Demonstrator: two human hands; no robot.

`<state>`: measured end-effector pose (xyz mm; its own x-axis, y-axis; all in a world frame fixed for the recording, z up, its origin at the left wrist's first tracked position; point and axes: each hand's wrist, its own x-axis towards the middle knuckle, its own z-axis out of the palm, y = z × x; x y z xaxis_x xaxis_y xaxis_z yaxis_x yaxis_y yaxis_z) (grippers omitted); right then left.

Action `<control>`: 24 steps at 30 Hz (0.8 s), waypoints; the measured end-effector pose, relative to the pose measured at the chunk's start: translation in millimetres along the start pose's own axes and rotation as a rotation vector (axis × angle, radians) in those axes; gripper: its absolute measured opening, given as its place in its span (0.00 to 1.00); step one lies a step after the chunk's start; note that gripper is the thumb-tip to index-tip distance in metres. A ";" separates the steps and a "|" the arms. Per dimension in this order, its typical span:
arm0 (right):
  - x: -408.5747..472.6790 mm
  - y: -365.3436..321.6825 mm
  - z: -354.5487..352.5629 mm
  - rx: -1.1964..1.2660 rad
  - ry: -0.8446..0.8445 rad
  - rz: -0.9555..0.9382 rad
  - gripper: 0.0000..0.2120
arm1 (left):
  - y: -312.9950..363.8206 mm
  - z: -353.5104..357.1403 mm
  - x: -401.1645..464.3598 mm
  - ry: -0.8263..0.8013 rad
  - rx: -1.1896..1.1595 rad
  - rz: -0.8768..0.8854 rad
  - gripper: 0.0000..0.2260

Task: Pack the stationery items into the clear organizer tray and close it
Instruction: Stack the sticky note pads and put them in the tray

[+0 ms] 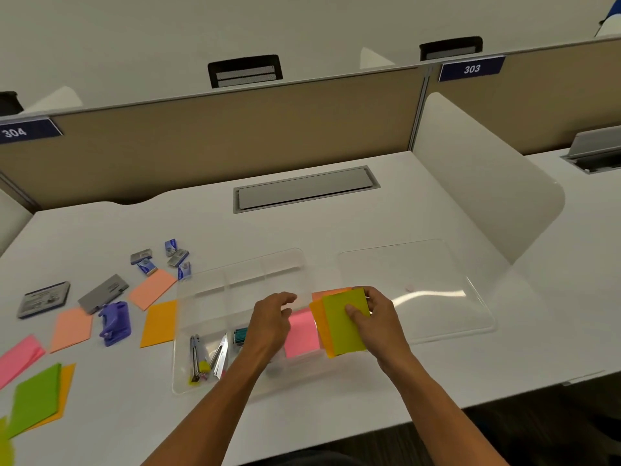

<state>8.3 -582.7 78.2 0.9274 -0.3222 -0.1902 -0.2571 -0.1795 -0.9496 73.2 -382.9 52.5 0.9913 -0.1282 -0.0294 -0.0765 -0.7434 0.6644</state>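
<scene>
The clear organizer tray [215, 287] sits open on the white desk, its clear lid [437, 284] lying flat to the right. My right hand [376, 317] is shut on a yellow-green sticky pad [339, 314] stacked over an orange one [319, 317], held above the tray's right compartment. A pink pad [302, 331] lies in that compartment. My left hand [268, 317] hovers over the tray's middle, fingers curled and holding nothing. The front left compartments hold metal clips [220, 358], a pen-like item [195, 358] and a teal item [241, 335].
Left of the tray lie loose orange [159, 322], peach [153, 288], pink [16, 358] and green [33, 398] sticky pads, a purple hole punch [114, 322], grey staple boxes [102, 293] and several small blue boxes [174, 253]. A white divider [487, 183] stands at the right.
</scene>
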 end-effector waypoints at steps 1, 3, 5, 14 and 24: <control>1.6 -0.9 3.4 -0.014 -0.006 -0.002 0.11 | -0.3 -2.5 -0.2 0.018 -0.018 -0.001 0.14; 4.5 -3.0 10.7 -0.042 -0.026 -0.010 0.11 | -1.3 -7.0 -1.3 0.033 -0.039 -0.001 0.13; 7.3 -5.0 18.1 -0.079 -0.035 -0.035 0.11 | -2.6 -10.0 -3.3 0.038 -0.033 0.008 0.13; 21.8 -14.8 50.7 -0.378 -0.114 -0.090 0.17 | -21.4 -26.5 -18.0 0.089 -0.063 -0.027 0.11; 25.1 -13.9 86.8 -0.645 -0.244 -0.098 0.31 | -47.5 -39.0 -42.0 0.130 -0.028 -0.088 0.11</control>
<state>58.8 -507.6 65.0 0.9698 -0.0713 -0.2332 -0.2087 -0.7377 -0.6421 39.5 -316.6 51.4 0.9997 0.0237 0.0072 0.0124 -0.7295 0.6839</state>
